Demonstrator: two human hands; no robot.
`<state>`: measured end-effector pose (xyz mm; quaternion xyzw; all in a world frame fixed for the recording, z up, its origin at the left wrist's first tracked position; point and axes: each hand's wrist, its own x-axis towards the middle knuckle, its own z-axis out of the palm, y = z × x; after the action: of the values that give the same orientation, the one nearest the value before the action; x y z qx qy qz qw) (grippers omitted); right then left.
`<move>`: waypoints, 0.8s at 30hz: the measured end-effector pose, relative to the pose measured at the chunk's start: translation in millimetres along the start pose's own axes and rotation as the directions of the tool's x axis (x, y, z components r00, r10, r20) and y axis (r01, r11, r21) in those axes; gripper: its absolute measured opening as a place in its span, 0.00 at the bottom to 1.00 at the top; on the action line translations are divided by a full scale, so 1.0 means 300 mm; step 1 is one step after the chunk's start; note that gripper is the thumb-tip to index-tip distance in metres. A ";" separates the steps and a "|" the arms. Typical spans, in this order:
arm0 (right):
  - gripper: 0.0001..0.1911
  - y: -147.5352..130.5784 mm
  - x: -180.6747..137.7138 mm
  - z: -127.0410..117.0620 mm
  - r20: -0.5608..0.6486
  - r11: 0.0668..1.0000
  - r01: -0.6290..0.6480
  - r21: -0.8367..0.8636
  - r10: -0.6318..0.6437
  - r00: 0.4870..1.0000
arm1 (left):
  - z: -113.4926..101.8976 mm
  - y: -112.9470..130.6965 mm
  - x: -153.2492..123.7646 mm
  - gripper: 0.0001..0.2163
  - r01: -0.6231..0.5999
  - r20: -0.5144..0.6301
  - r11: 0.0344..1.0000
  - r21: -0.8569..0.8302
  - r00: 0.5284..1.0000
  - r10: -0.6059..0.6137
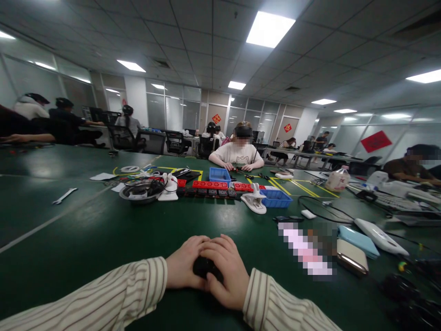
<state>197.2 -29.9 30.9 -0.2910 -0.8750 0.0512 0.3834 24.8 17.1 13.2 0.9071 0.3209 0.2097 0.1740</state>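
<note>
My left hand (184, 263) and my right hand (226, 271) rest together on the green table (86, 230) near its front edge. Both are curled around a small black object (203, 267) that shows only between the fingers; I cannot make out what it is. Striped sleeves cover both forearms. Farther out on the table lies a row of red blocks (211, 185) between two blue bins (219, 174) (276, 198), well beyond my hands.
A bowl of black cables (141, 189), white tools (254, 200), a wrench (65, 196), phones and a light-blue case (358, 240) lie about. A person sits opposite (237, 151); others work at the left and right tables.
</note>
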 end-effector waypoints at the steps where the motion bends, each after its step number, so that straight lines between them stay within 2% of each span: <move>1: 0.20 0.001 -0.002 0.002 -0.008 0.998 -0.062 -0.014 0.062 0.998 | -0.001 0.004 -0.004 0.36 0.011 -0.011 1.000 0.009 1.000 -0.011; 5: 0.19 0.013 -0.006 0.020 -0.065 0.962 -0.264 -0.066 0.260 0.963 | 0.002 0.029 -0.015 0.37 0.079 -0.064 0.996 0.046 0.995 -0.076; 9: 0.15 0.023 -0.001 0.036 -0.041 0.937 -0.338 -0.089 0.336 0.941 | 0.012 0.046 -0.009 0.25 0.097 -0.062 0.994 0.044 0.994 -0.094; 14: 0.08 0.019 0.018 0.015 0.034 0.969 -0.242 -0.056 0.244 0.969 | 0.004 0.039 0.009 0.19 0.079 -0.017 0.997 0.000 0.997 -0.079; 17: 0.13 0.024 0.023 0.003 0.074 1.000 -0.024 0.014 0.023 0.997 | -0.002 0.028 0.014 0.16 0.055 0.027 0.998 -0.023 0.998 -0.055; 19: 0.14 0.030 0.021 0.006 0.061 0.993 0.106 0.053 -0.109 0.992 | -0.001 0.019 0.012 0.21 0.044 0.045 0.999 -0.023 0.998 -0.043; 21: 0.16 0.035 0.015 0.013 0.008 0.991 0.119 0.064 -0.119 0.993 | 0.003 0.010 0.007 0.30 0.039 0.055 0.999 -0.013 0.998 -0.039; 24: 0.22 0.033 0.007 0.018 -0.041 0.999 0.007 0.035 -0.005 0.999 | 0.011 0.000 -0.002 0.38 0.046 0.053 0.999 0.010 0.998 -0.047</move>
<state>196.8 -19.7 25.4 -0.2825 -0.8668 0.0595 0.4066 26.2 16.1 10.2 0.9054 0.3381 0.1801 0.1832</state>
